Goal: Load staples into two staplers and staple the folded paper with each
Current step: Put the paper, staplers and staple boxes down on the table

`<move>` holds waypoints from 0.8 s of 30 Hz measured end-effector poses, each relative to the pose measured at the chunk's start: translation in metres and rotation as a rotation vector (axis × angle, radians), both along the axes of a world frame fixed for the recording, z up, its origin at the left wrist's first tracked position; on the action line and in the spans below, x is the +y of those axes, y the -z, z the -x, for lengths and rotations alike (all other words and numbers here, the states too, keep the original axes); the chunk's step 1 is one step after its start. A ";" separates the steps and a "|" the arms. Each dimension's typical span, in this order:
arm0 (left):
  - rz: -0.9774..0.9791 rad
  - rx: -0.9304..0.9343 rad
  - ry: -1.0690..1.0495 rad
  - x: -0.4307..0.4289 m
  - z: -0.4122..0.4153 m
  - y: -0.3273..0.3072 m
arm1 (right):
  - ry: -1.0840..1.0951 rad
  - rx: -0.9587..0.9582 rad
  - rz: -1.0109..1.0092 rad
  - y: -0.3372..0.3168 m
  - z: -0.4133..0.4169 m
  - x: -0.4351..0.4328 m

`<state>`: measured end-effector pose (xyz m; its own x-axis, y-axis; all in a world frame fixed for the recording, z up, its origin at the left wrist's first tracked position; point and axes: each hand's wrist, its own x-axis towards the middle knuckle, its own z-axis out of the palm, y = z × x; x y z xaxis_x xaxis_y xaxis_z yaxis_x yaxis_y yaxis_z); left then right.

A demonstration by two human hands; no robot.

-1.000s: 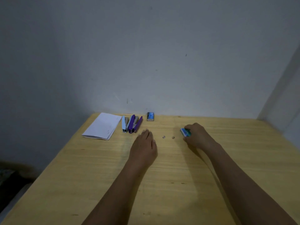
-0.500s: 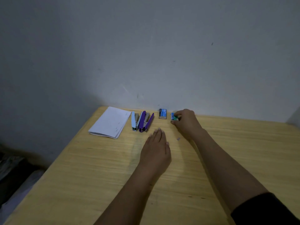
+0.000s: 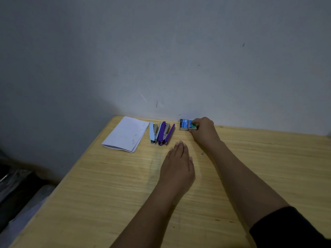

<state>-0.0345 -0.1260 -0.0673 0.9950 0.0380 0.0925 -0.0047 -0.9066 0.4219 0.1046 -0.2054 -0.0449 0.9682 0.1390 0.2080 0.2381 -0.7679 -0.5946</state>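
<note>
A folded white paper lies at the table's far left corner. Beside it lie a light blue stapler and a purple stapler, both hinged open. A blue staple box sits by the wall. My right hand holds a second, blue-green staple box on the table, touching the first box's right side. My left hand rests flat on the table, fingers together, holding nothing, just in front of the staplers.
The wooden table is pushed against a grey wall. A small loose metal bit lies on the wood between my forearms. Dark clutter sits on the floor at the left.
My right hand carried the blue-green staple box from the table's middle to the wall and set it against the other box. My left hand stayed flat. The view shifted left.
</note>
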 end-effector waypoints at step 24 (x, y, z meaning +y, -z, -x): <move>-0.049 0.039 0.002 0.005 0.008 -0.006 | -0.189 0.048 0.047 -0.001 0.097 -0.065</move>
<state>-0.0421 -0.1206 -0.0617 0.9979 0.0327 0.0557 0.0093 -0.9261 0.3773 0.0080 -0.2706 -0.0438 0.9327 0.3276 0.1509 0.3525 -0.7398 -0.5731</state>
